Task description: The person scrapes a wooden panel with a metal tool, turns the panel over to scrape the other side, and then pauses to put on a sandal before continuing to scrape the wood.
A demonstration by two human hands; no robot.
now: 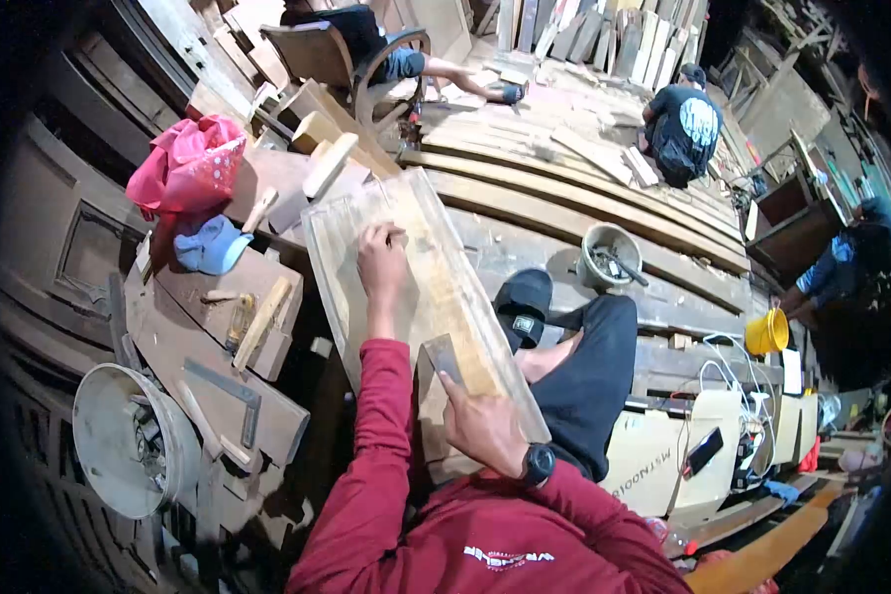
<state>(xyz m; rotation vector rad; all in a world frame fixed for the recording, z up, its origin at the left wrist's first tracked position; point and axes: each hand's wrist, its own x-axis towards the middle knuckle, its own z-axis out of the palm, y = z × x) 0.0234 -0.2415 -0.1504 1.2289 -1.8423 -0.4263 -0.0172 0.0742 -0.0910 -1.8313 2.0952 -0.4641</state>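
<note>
A long wooden panel with a raised border lies slantwise across my lap. Over its far half is my left hand, fingers curled and closed; a small dark bit shows by the fingertips, and I cannot tell what it is. My right hand, with a watch on the wrist, is low on the panel. Its index finger stretches onto a flat grey-brown rectangular piece while the other fingers fold under. That piece rests against the panel's near part, and its lower end is hidden by the hand.
At left stands a bench with a metal try square, a blue cap and a pink bag. A white bucket is beside it. Ahead are a grey pail and long planks. Other people sit or crouch farther off.
</note>
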